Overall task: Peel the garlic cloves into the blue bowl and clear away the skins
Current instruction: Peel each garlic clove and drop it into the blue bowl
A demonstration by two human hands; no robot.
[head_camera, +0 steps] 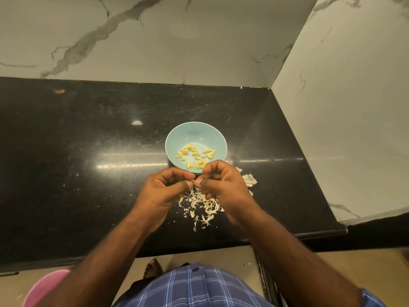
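Nearest you, the heap of skins [202, 206] lies on the black worktop [88, 151], directly under your wrists. Just above it your left hand [163, 191] and right hand [223, 187] meet fingertip to fingertip, each grip curled and pinching one small clove [194, 182] between them; it is too hidden to tell its long axis or how much skin remains. The blue bowl [174, 138] sits just beyond your knuckles, dead ahead, with peeled cloves [195, 156] scattered in it. Both hands are about equally near the rim, so dropping this one calls only for a short forward reach. More skins [250, 179] lie right of the bowl.
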